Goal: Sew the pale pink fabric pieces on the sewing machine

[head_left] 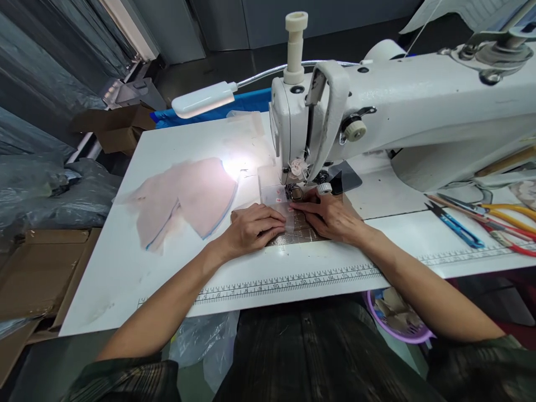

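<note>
Near the worktop (104, 285) front edge, my left hand (254, 227) and right hand (334, 218) touch sheer fabric (270, 195) running front-to-back; I can't tell grip closure.

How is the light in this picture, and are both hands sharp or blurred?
Head view: strong glare on the table washes out the upper right edge of the pink fabric, near the lamp; head view: the left hand and right hand look fairly sharp; head view: the floor behind the table is much darker.
</note>
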`<control>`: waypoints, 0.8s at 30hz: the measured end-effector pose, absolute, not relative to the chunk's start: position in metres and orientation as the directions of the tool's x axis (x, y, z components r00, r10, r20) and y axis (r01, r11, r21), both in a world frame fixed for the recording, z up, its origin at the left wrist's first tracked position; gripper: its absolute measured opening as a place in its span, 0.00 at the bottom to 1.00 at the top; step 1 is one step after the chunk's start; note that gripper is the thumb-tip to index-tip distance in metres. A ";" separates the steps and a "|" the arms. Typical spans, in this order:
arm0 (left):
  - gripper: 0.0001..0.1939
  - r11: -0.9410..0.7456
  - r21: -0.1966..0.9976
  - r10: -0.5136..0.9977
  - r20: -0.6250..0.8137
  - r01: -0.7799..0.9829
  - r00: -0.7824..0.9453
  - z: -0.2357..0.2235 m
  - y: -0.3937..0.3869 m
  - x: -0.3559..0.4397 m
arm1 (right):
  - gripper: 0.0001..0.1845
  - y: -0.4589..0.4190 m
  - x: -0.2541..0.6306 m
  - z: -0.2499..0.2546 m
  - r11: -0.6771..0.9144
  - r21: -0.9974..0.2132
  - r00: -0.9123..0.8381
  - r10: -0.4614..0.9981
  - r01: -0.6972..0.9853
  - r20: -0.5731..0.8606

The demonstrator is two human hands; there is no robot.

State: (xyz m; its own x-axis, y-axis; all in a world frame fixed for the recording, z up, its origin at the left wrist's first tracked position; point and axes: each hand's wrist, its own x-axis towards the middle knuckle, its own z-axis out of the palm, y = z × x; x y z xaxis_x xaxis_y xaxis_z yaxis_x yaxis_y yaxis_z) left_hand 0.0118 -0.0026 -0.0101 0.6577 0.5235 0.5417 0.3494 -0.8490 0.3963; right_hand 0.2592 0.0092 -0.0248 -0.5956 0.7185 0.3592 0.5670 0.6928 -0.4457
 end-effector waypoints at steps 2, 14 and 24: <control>0.04 -0.870 0.356 0.489 0.549 0.340 0.678 -0.011 -0.002 0.011 | 0.21 0.009 0.259 -0.025 0.705 -0.432 -0.602 0.707 0.562 0.371; 0.06 -0.881 0.270 0.472 0.462 0.388 0.751 -0.008 -0.002 0.009 | 0.21 0.009 0.259 -0.028 0.702 -0.428 -0.594 0.711 0.569 0.376; 0.04 -0.923 0.083 0.368 0.469 0.375 0.803 -0.005 -0.003 0.008 | 0.19 0.009 0.258 -0.028 0.750 -0.398 -0.624 0.661 0.528 0.418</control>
